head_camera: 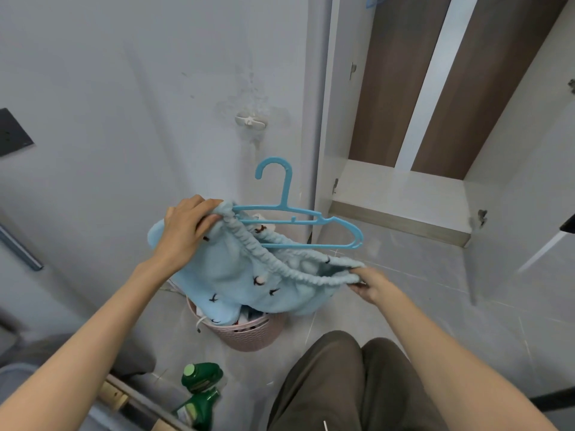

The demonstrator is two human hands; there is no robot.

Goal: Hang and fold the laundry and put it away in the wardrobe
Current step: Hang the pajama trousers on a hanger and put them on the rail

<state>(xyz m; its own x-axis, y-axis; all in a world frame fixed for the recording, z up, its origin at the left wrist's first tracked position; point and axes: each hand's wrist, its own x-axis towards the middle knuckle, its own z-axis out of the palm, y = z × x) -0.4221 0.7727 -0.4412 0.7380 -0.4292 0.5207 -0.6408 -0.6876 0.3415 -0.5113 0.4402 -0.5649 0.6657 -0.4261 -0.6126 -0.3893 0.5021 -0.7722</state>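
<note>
I hold up a light blue fleece garment [236, 275] with small dark embroidered marks and an elastic waistband. My left hand [186, 225] grips the waistband's left end together with the left end of a blue plastic hanger [292, 213]. My right hand [370, 284] pinches the waistband's right end. The hanger lies partly inside the waist opening, its hook pointing up. Below hangs the garment over a pink woven laundry basket [249, 334] with more clothes inside. The open wardrobe [404, 188] stands at the right with a bare lower shelf.
A grey wall with a white adhesive hook [251, 121] is straight ahead. A green spray bottle [199, 390] stands at the bottom centre. The wardrobe door [510, 231] swings open at the right. My legs in brown trousers [336, 384] are below. The floor is grey tile.
</note>
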